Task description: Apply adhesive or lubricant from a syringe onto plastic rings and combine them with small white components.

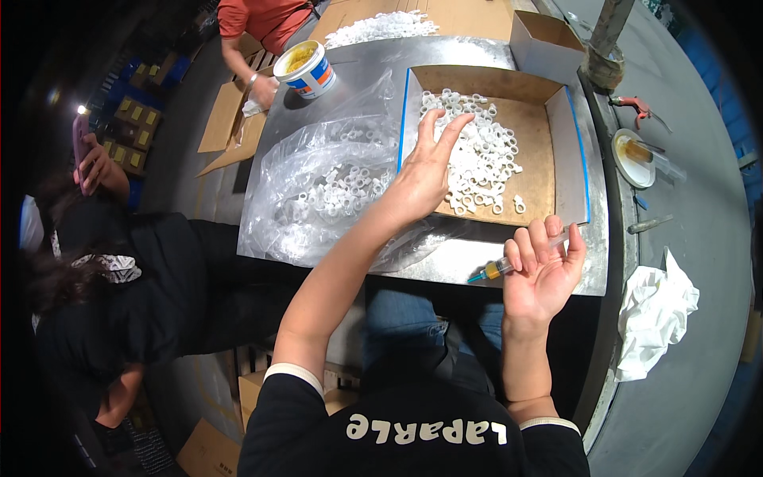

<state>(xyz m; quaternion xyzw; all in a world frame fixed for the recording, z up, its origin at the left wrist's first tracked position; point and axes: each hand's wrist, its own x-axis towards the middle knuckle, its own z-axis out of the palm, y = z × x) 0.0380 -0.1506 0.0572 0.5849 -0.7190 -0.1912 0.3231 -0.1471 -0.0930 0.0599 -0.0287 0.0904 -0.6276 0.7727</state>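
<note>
My left hand (425, 175) reaches over the near left edge of a shallow cardboard box (540, 143) with blue-trimmed white walls. Its fingers are apart above a heap of small white plastic ring-shaped parts (485, 151), and I see nothing held in them. Palm up at the box's near right corner, my right hand (540, 274) has its fingers curled around a syringe (499, 268). That syringe contains something amber, and its blue tip points left. Beside my left forearm lies a clear plastic bag (278, 179) with more white ring parts inside.
A white tub (306, 71) with yellow residue stands at the table's far left. Right of the metal table (366, 87) are a dish (633, 159) with another syringe, a red-handled tool (632, 103) and crumpled white paper (656, 318). Two other people are on the left, one holding a phone (82, 151).
</note>
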